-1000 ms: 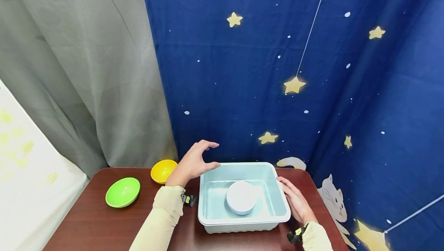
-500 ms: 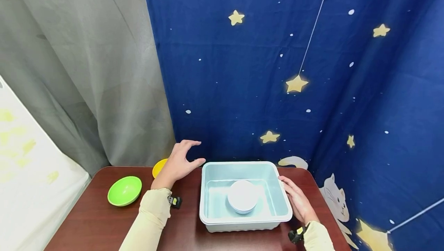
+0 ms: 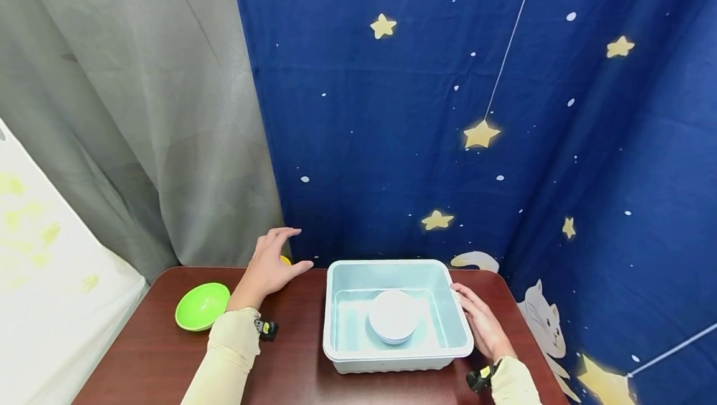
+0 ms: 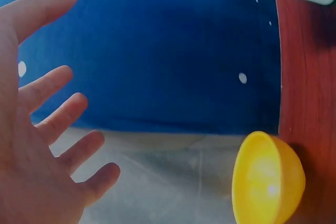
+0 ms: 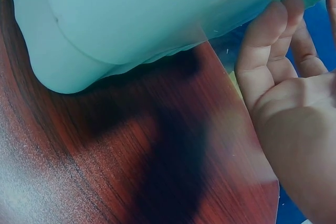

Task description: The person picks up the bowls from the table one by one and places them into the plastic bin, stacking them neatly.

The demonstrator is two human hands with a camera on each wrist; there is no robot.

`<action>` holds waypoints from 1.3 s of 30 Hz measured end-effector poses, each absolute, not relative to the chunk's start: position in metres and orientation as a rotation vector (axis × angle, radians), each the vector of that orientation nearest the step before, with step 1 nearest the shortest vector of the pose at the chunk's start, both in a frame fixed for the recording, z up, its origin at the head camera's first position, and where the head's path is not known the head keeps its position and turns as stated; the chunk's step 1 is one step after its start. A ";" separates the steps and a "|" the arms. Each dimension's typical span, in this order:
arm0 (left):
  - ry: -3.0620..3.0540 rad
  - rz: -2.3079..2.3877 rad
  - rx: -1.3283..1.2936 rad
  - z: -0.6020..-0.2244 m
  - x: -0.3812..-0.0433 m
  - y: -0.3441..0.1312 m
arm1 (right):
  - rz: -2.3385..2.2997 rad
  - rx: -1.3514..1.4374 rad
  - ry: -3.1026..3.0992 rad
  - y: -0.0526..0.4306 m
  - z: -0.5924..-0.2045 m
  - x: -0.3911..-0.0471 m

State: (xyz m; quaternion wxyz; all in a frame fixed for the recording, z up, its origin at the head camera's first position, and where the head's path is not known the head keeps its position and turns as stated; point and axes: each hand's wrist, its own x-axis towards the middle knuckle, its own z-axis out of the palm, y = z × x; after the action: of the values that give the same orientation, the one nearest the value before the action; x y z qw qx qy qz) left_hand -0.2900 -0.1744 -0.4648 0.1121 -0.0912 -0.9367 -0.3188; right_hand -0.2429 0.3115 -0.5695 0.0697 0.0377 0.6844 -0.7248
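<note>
My left hand (image 3: 271, 271) is raised above the table, left of a pale blue plastic basin, with thumb and fingers spread apart and nothing between them. Nearest to it is a yellow bowl (image 4: 262, 182), mostly hidden behind the hand in the head view. At the basin's right side, my right hand (image 3: 482, 321) touches the rim with its fingertips; the right wrist view has the fingers slightly bent against the outer wall (image 5: 131, 19). Inside the basin (image 3: 392, 353) sits a small stack of round white dishes (image 3: 394, 315), roughly in the middle.
A green bowl (image 3: 203, 307) stands on the left part of the dark red-brown wooden table (image 3: 297, 367). Behind the table hang a grey curtain (image 3: 213, 144) and a blue star-patterned curtain (image 3: 358, 112). A white cloth (image 3: 50, 280) drapes at the far left.
My left hand has moved left, from the basin's far left corner to in front of the yellow bowl, covering most of it. The right hand stays at the basin's side.
</note>
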 end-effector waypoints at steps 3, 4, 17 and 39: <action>-2.758 -0.925 -0.217 -0.469 -0.292 -0.182 | -2.175 0.117 2.064 0.311 -0.569 -0.243; -2.759 -0.921 -0.201 -0.471 -0.292 -0.185 | -2.169 0.117 2.068 0.311 -0.569 -0.244; -2.752 -0.913 -0.133 -0.493 -0.296 -0.215 | -2.176 0.141 2.071 0.311 -0.568 -0.242; -2.842 -0.935 -0.026 -0.526 -0.311 -0.232 | -2.219 0.157 2.040 0.309 -0.571 -0.244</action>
State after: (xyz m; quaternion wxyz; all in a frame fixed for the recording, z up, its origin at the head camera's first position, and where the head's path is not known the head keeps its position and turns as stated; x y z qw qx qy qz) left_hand -0.3109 -0.2319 -0.5255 0.0747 -0.0087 -0.9472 -0.3116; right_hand -0.2439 0.3093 -0.5707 0.0615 0.0520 0.6747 -0.7337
